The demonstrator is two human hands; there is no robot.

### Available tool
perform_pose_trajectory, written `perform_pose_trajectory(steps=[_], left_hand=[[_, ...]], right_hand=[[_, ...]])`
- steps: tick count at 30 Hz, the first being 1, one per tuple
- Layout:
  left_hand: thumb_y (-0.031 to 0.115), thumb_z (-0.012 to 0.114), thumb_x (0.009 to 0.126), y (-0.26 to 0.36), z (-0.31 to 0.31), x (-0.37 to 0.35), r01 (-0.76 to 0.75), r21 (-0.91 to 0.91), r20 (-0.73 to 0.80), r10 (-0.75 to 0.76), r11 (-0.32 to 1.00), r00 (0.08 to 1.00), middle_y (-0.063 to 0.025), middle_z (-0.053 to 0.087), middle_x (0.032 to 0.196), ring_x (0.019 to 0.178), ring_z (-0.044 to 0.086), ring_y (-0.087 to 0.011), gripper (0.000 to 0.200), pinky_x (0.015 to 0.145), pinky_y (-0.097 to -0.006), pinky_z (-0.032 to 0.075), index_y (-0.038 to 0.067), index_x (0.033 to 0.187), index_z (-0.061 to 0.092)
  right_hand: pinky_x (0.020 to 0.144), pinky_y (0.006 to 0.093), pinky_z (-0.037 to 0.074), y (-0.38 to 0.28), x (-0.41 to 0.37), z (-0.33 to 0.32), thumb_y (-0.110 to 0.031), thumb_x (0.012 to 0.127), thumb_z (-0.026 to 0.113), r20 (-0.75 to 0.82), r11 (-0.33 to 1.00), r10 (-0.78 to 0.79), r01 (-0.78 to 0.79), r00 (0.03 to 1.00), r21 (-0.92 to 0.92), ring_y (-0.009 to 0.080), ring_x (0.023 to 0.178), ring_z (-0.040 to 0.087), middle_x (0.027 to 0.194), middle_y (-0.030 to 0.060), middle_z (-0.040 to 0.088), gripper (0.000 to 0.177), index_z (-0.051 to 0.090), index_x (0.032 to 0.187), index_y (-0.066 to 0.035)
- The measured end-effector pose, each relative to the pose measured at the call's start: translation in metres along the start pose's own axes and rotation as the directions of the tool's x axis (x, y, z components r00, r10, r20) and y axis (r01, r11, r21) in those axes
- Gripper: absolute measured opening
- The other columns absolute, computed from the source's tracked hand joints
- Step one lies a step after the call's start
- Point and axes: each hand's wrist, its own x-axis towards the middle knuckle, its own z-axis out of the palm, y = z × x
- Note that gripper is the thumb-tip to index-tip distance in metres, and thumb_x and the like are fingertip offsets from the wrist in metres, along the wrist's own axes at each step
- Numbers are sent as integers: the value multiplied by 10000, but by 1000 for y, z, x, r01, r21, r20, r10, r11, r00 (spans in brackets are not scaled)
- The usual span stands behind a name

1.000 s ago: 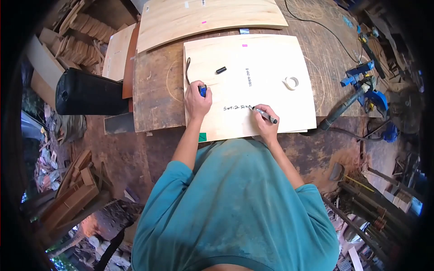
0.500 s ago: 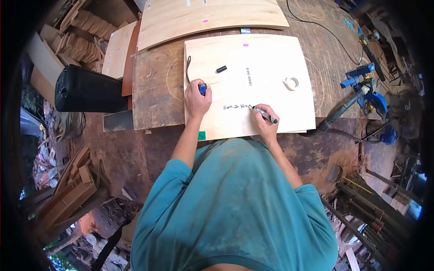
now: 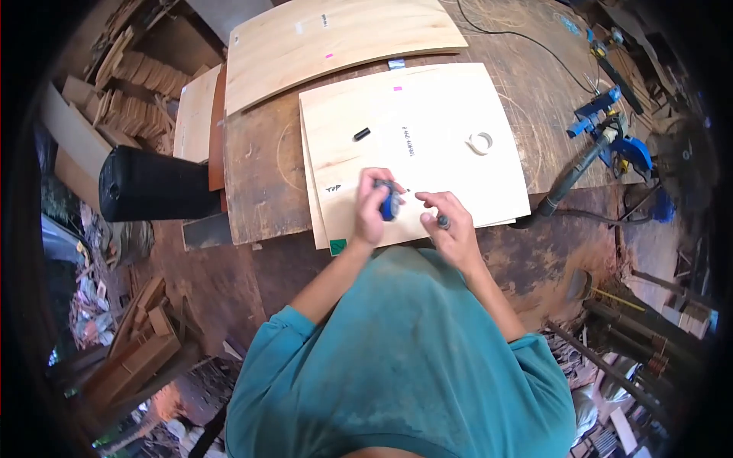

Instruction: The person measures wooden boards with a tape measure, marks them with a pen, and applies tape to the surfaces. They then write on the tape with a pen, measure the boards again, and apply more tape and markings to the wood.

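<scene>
My left hand [image 3: 371, 210] is closed around a blue and black tape measure [image 3: 390, 204], above the lower middle of a pale plywood panel [image 3: 450, 107]. My right hand [image 3: 452, 225] is just right of it, fingers curled round a marker [image 3: 443, 221]; only the marker's rear end shows. Handwriting [image 3: 334, 188] on the panel is partly covered by my left hand. The black marker cap [image 3: 361, 134] lies on the panel's left half. A roll of masking tape [image 3: 480, 143] rests toward the right edge, and a pink sticker [image 3: 397, 88] is near the far edge.
Another plywood panel [image 3: 343, 38] lies behind on the worn wooden table [image 3: 267, 153]. A blue power tool [image 3: 630, 153] with a dark hose [image 3: 569, 179] stands at the right. A black box-like object [image 3: 153, 183] juts out at the left. A cable [image 3: 527, 42] crosses the table's far side.
My left hand has moved right from the panel's left side, carrying the tape measure. My right hand has stopped writing and lifted the marker off the panel. The view has shifted slightly.
</scene>
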Motion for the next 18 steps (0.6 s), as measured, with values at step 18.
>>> perform_pose_trajectory(steps=[18], left_hand=[[240, 683, 1047, -33, 91, 121, 227, 562, 695, -603, 796, 393, 25, 626, 1073, 1024, 573, -89, 183, 943, -283, 486, 99, 1143, 618]], right_hand=[[930, 360, 559, -2, -64, -97, -255, 707, 864, -275, 930, 355, -366, 894, 10, 243, 1013, 742, 1128, 187, 761, 787, 639, 1442, -87]])
